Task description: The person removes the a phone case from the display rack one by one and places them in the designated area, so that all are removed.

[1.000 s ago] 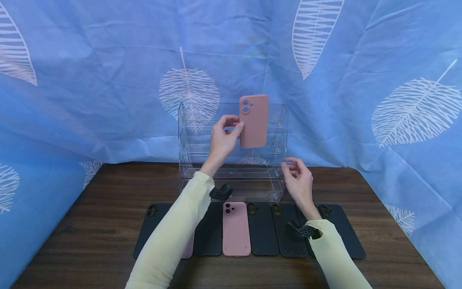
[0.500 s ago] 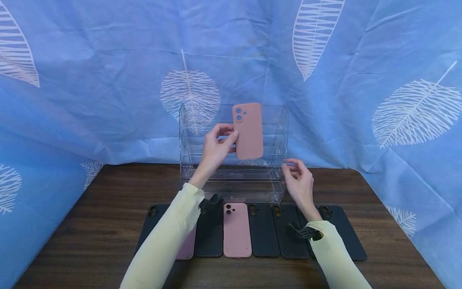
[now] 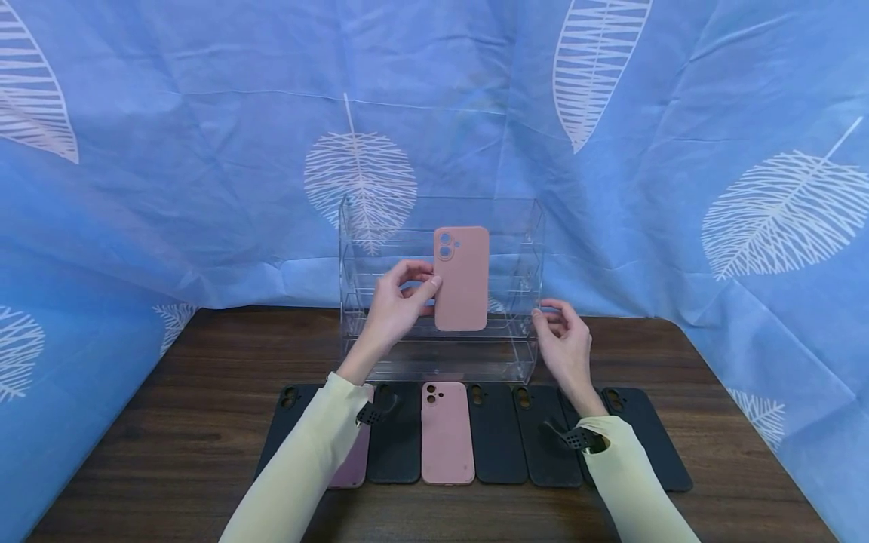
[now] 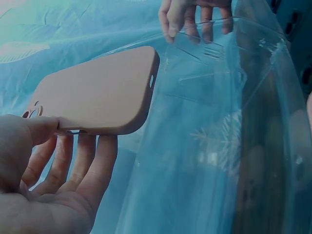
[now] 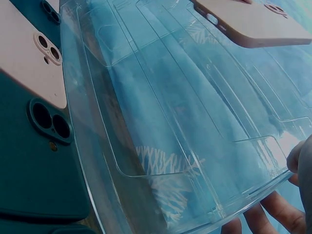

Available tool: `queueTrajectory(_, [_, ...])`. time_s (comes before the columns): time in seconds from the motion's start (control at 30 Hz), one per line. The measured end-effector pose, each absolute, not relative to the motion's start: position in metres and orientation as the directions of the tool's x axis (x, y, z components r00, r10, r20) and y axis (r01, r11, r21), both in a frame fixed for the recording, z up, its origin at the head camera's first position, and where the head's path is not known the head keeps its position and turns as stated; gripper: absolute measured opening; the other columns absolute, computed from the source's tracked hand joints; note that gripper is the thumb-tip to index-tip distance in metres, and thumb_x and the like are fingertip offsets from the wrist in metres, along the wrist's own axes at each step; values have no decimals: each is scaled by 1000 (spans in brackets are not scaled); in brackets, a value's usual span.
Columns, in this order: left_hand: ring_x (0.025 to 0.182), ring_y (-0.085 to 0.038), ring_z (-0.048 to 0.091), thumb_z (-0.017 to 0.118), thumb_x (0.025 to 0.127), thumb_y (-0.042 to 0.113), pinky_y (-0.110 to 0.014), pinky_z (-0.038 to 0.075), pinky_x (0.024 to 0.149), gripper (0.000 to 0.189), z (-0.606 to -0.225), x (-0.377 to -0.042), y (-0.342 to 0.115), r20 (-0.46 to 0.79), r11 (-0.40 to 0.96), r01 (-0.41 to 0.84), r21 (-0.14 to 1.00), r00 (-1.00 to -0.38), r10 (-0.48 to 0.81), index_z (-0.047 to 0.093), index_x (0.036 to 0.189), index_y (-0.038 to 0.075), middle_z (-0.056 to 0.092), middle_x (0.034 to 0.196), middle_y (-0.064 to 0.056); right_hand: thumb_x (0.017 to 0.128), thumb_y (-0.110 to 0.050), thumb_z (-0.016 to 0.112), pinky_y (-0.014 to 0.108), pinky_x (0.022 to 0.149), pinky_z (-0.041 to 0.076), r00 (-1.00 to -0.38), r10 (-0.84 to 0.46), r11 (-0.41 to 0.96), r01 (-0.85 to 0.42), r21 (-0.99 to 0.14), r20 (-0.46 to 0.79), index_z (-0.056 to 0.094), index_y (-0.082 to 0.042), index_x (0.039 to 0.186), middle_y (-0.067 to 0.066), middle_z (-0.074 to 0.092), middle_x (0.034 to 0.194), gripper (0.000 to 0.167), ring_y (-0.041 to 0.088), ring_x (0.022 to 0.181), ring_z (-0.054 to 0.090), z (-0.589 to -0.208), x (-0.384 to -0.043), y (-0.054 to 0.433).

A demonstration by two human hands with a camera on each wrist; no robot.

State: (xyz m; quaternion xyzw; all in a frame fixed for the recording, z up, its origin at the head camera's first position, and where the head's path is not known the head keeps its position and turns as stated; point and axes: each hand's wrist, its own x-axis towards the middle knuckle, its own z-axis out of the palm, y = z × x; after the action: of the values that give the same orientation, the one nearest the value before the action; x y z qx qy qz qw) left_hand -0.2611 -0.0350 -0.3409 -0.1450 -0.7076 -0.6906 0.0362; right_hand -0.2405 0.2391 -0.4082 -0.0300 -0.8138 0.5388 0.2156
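Note:
My left hand (image 3: 397, 305) pinches a pink phone case (image 3: 467, 279) by its left long edge, thumb on the back and fingers behind. The case stands upright, camera cutouts at top left, in front of a clear tiered acrylic display rack (image 3: 441, 369). In the left wrist view, the case (image 4: 102, 90) shows its side openings, with the rack's tiers beyond it. My right hand (image 3: 566, 343) grips the rack's right side edge. In the right wrist view its thumb lies at the side panel and the fingers (image 5: 280, 209) are outside it.
Before the rack, a row of phone cases lies on the dark wooden table (image 3: 163, 445): several black ones, such as a black case (image 3: 501, 445), and a pink case (image 3: 446, 445). My left forearm covers part of a purple-pink case (image 3: 353, 464). A blue leaf-print cloth (image 3: 237, 151) hangs behind.
My left hand has lowered the pink phone case in front of the rack and moved slightly left, and the case now stands straighter. The right hand stays at the rack's side.

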Motion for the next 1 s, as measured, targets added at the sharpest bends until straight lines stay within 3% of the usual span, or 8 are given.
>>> queueTrajectory(0.23, [89, -18, 74, 65, 101, 16, -41, 63, 80, 26, -353, -251, -45, 225, 9, 229, 973, -961, 163, 62, 125, 7, 63, 118, -15, 102, -28, 62, 24, 67, 60, -906, 278, 407, -189, -894, 319, 65, -9, 128, 17, 71, 112, 32, 10, 84, 71, -409, -240, 239])
queueTrajectory(0.5, [93, -21, 74, 66, 100, 17, -49, 62, 83, 27, -365, -238, -59, 203, 62, 214, 975, -968, 150, 62, 126, 10, 64, 119, -15, 103, -28, 61, 26, 66, 61, -902, 280, 421, -193, -886, 330, 64, -11, 126, 14, 71, 108, 30, 22, 88, 73, -412, -241, 239])
queueTrajectory(0.67, [97, -23, 74, 66, 100, 18, -45, 63, 81, 29, -371, -229, -73, 195, 78, 209, 975, -969, 154, 61, 127, 10, 63, 118, -16, 102, -28, 61, 25, 66, 60, -901, 281, 422, -194, -886, 332, 64, -10, 127, 14, 71, 108, 31, 28, 89, 73, -412, -241, 239])
queueTrajectory(0.87, [97, -24, 75, 65, 101, 18, -43, 63, 80, 29, -378, -222, -90, 182, 99, 201, 975, -969, 169, 60, 128, 10, 62, 120, -16, 102, -28, 61, 23, 65, 59, -898, 286, 429, -191, -883, 333, 64, -10, 127, 14, 71, 108, 31, 31, 90, 73, -411, -241, 239])
queueTrajectory(1.0, [97, -23, 75, 65, 101, 18, -42, 63, 81, 29, -384, -218, -103, 180, 114, 202, 973, -968, 176, 59, 128, 9, 61, 118, -16, 103, -29, 61, 22, 65, 59, -899, 288, 430, -187, -883, 330, 64, -10, 127, 15, 71, 109, 31, 27, 89, 73, -411, -242, 239])
